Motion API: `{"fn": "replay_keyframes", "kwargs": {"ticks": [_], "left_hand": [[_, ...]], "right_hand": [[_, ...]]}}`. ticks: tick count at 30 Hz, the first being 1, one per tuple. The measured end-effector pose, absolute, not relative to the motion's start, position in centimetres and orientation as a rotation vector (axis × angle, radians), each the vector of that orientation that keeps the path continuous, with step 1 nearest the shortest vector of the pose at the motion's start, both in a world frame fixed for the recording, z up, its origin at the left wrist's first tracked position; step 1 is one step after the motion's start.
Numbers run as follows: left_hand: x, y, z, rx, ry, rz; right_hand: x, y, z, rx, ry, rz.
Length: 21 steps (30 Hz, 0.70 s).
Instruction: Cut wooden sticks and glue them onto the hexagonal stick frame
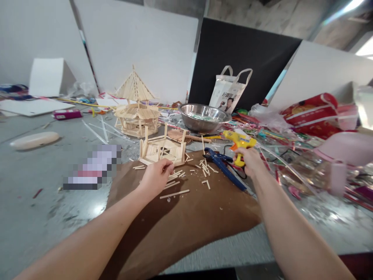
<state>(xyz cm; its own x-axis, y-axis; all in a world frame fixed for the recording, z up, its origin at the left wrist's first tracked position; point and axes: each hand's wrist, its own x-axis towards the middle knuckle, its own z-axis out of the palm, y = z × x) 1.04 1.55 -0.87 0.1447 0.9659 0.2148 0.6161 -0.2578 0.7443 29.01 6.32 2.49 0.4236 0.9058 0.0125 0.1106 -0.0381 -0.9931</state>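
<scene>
At the far edge of the flat brown sheet (204,217) stands a pale, six-sided frame of thin wooden sticks (148,153); a bump from the left hand (155,177) could knock its posts crooked. That hand bends inward over the sheet, fingers pinched closed, any stick between them unclear; by the sheet's far right corner, the right hand (252,157) reaches forward, gripping a yellow plastic glue gun (240,140)

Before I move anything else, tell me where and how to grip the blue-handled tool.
Grip the blue-handled tool by its longer handle, towards the near end, probably best from the near side. That handle slants back towards you as a long bar, while the head end points away, beside the loose sticks. Coming from beyond looks more awkward: your right hand and the yellow glue gun are there.
</scene>
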Motion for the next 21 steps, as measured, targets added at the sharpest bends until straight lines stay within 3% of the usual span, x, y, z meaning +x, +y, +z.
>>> {"fn": "replay_keyframes", "kwargs": {"ticks": [11, 21], "left_hand": [[1.1, 1.6, -0.9, 1.969, 1.489, 0.927], [1.1, 1.4, -0.5, 1.984, 1.491, 0.893]], "right_hand": [[27.6, 12.0, 3.3, -1.720, -1.193, 0.876], [22.9, 17.8, 2.4, -1.937, -1.547, 0.602]]}}
